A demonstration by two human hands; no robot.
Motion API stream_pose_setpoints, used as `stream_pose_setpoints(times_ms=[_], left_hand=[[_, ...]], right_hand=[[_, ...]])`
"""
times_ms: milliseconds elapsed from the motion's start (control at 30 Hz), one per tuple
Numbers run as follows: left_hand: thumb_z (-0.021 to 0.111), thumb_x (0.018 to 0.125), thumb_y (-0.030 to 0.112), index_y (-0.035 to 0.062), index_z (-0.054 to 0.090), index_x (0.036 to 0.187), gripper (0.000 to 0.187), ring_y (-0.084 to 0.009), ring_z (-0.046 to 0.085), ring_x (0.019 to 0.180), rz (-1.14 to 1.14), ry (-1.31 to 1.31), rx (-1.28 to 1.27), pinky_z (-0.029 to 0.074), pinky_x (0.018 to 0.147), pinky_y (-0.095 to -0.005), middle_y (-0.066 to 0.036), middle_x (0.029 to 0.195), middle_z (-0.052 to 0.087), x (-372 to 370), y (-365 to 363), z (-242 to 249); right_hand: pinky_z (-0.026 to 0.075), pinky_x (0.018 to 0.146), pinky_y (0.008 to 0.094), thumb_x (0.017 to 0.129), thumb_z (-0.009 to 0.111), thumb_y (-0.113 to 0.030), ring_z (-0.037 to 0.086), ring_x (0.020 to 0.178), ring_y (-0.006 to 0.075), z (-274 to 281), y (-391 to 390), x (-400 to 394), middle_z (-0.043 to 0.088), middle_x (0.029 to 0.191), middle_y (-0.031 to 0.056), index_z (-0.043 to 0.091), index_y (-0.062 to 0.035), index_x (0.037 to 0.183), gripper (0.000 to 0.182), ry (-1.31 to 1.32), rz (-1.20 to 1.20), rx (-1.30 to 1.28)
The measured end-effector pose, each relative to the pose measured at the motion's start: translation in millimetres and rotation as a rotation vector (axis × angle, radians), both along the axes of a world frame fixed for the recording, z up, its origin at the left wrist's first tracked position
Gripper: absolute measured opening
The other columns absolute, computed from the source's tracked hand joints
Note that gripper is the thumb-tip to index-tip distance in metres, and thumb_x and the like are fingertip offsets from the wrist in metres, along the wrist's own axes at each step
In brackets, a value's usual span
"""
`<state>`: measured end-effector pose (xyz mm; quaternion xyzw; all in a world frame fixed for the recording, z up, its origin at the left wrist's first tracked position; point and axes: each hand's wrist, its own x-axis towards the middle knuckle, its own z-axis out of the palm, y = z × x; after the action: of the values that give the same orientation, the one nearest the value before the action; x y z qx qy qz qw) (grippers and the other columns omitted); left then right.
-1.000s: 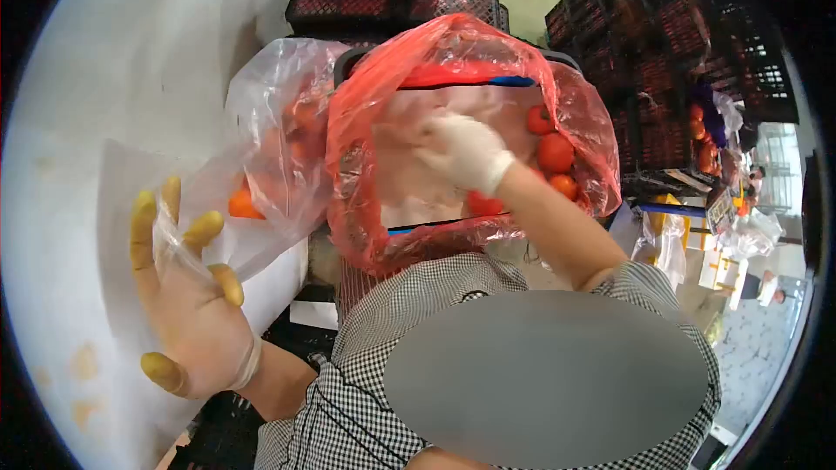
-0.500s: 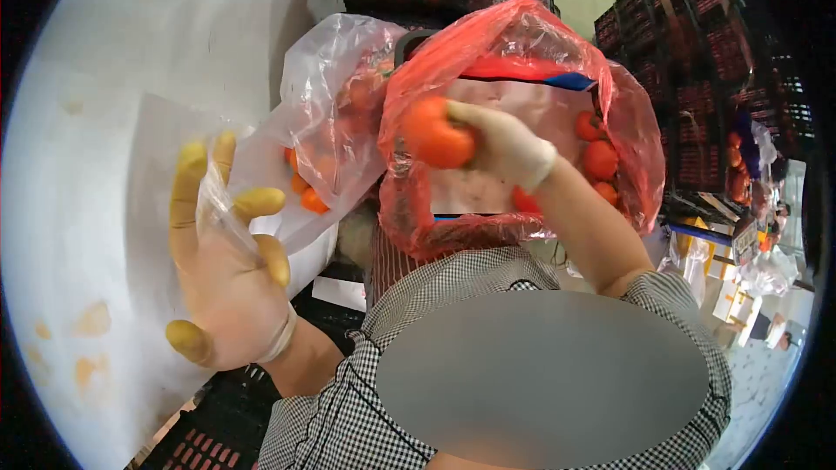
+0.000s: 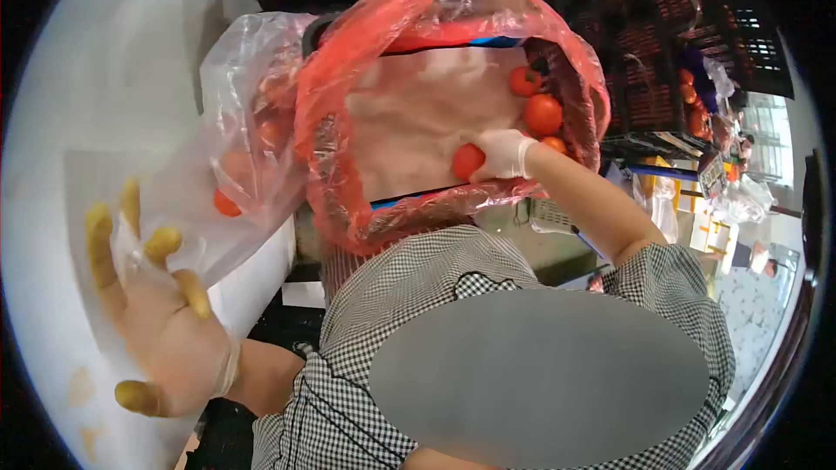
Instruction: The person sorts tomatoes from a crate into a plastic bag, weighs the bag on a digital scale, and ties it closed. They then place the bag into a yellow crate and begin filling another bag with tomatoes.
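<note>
The wide red plastic-lined crate is sitting beside the crinkly clear plastic bag, which the gloved left hand is spreading, fingers wide. The right hand is cupping 1 round red tomato inside the crate; it looks soft, bruisable, best gripped gently around its middle.

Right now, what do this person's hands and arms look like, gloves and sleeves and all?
Both hands wear thin, pale, see-through gloves that end at the wrist. The left glove has yellow-stained fingertips and a bunched cuff. The right glove looks clean and whitish. The forearms are bare below short sleeves of a black-and-white small-check shirt. No watch or jewellery shows.
</note>
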<state>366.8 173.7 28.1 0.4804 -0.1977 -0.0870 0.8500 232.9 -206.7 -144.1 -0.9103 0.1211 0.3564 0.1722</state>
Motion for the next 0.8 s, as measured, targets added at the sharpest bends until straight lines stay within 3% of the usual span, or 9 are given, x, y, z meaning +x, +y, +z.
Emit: stream_pose_setpoints(times_ms=[167,233,267,300,400,600,733,767,800], left_hand=[[0.073,0.069,0.051,-0.0156,0.005,0.141,0.12,-0.0413,0.052,0.111,-0.01,-0.012,-0.033,0.049,0.058,-0.0255,-0.045,0.142,-0.004,-0.1,3.0,-0.5],[0.071,0.069,0.054,-0.0157,0.006,0.141,0.119,-0.0408,0.053,0.11,-0.02,-0.036,-0.016,0.049,0.058,-0.0255,-0.045,0.142,-0.004,1.0,6.8,-5.6],[0.071,0.07,0.054,-0.0158,0.006,0.141,0.119,-0.0412,0.053,0.11,-0.046,-0.036,-0.058,0.049,0.059,-0.0259,-0.044,0.143,-0.004,1.1,6.1,-7.1],[0.071,0.07,0.053,-0.0158,0.006,0.141,0.119,-0.0416,0.053,0.11,-0.077,-0.035,-0.108,0.05,0.059,-0.0262,-0.044,0.143,-0.004,0.5,5.3,-7.5],[0.071,0.071,0.051,-0.0156,0.005,0.141,0.118,-0.042,0.052,0.112,-0.084,-0.03,-0.065,0.05,0.061,-0.0273,-0.043,0.143,-0.005,-0.6,3.5,-5.2],[0.073,0.069,0.045,-0.0145,0.001,0.142,0.119,-0.0423,0.049,0.114,-0.059,0.025,-0.054,0.046,0.059,-0.027,-0.042,0.144,-0.007,-6.3,-0.6,1.2],[0.074,0.066,0.042,-0.0155,0.002,0.141,0.118,-0.0419,0.049,0.113,-0.015,0.008,-0.068,0.044,0.058,-0.0266,-0.042,0.144,-0.009,-3.7,4.1,-0.6],[0.074,0.065,0.041,-0.0158,0.003,0.141,0.119,-0.0416,0.049,0.113,0.003,0.008,-0.056,0.044,0.057,-0.0266,-0.042,0.144,-0.01,-2.4,3.8,1.0],[0.074,0.065,0.041,-0.0158,0.003,0.141,0.119,-0.0416,0.049,0.113,0.006,0.005,-0.047,0.044,0.057,-0.0266,-0.042,0.144,-0.01,-1.9,2.4,1.8]], right_hand=[[0.048,0.089,0.0392,0.065,0.074,-0.031,0.062,0.101,0.0327,4.8,27.2,22.8,0.063,0.108,0.0213,0.059,-0.0006,0.116,0.061,-0.116,-0.01,-0.011],[0.05,0.087,0.0334,0.069,0.074,-0.031,0.062,0.099,0.0227,37.6,47.5,45.0,0.064,0.108,0.0155,0.057,0.0008,0.119,0.062,-0.224,-0.533,0.578],[0.049,0.086,0.0314,0.072,0.073,-0.032,0.061,0.099,0.0191,44.2,60.9,57.0,0.063,0.107,0.0133,0.056,0.0007,0.121,0.062,-0.263,-0.586,0.834],[0.049,0.086,0.0293,0.074,0.073,-0.033,0.06,0.098,0.0155,49.9,78.1,71.4,0.063,0.107,0.0111,0.055,0.0006,0.122,0.061,-0.305,-0.638,1.083],[0.049,0.087,0.0311,0.078,0.07,-0.036,0.06,0.099,0.0187,73.4,141.2,107.8,0.064,0.107,0.0122,0.052,0.0023,0.124,0.062,-0.551,-0.379,1.158],[0.049,0.084,0.0374,0.083,0.062,-0.035,0.062,0.095,0.0334,71.3,115.1,87.8,0.064,0.108,0.0182,0.061,-0.0013,0.11,0.043,-0.55,-0.098,0.797],[0.051,0.083,0.0426,0.081,0.062,-0.04,0.063,0.096,0.0352,15.3,-1.2,14.6,0.067,0.101,0.0162,0.071,-0.0118,0.099,0.035,-0.059,-0.044,-0.164],[0.051,0.085,0.0419,0.076,0.066,-0.04,0.062,0.1,0.0353,11.1,-20.4,-2.4,0.064,0.107,0.0176,0.066,-0.0101,0.109,0.044,0.149,0.037,-0.304],[0.051,0.085,0.0416,0.074,0.068,-0.037,0.061,0.101,0.035,3.3,-30.1,-26.2,0.062,0.11,0.0188,0.06,-0.0093,0.116,0.051,0.065,0.057,-0.331]])
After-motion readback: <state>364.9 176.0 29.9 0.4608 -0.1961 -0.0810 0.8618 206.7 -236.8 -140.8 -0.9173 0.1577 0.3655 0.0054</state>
